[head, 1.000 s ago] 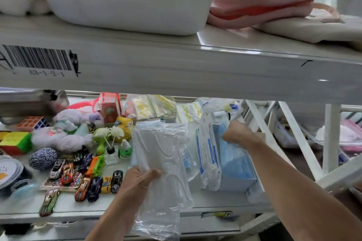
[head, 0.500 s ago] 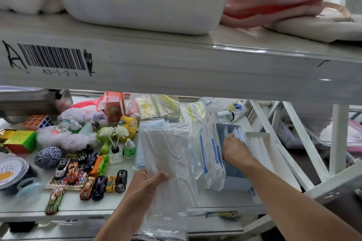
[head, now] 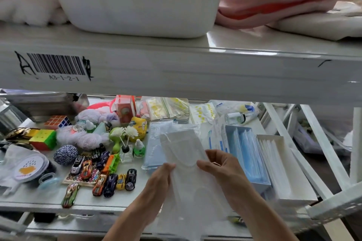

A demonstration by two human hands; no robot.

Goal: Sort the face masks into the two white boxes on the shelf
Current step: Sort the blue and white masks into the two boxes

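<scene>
A clear plastic bag of white face masks [head: 186, 162] hangs in front of the lower shelf, held by both hands. My left hand [head: 159, 180] grips its left edge and my right hand [head: 221, 166] pinches its right side. To the right stand two white boxes side by side: one [head: 246, 154] filled with blue masks, the other [head: 282, 164] filled with white masks. A flat pack of blue masks [head: 152, 154] lies on the shelf behind the bag. A white and blue mask packet [head: 216, 139] leans against the blue-mask box.
Left of the masks the lower shelf holds toy cars [head: 109, 178], puzzle cubes [head: 43, 139], yarn [head: 84, 139], a twine ball [head: 65, 154] and small bottles [head: 139, 149]. Zip bags [head: 168, 109] lie at the back. A white bin [head: 137, 0] and folded cloth [head: 274, 4] sit on the upper shelf.
My right hand left the blue-mask box and came left onto the bag of white masks. Both hands now hold the bag, lower and nearer the shelf's front edge.
</scene>
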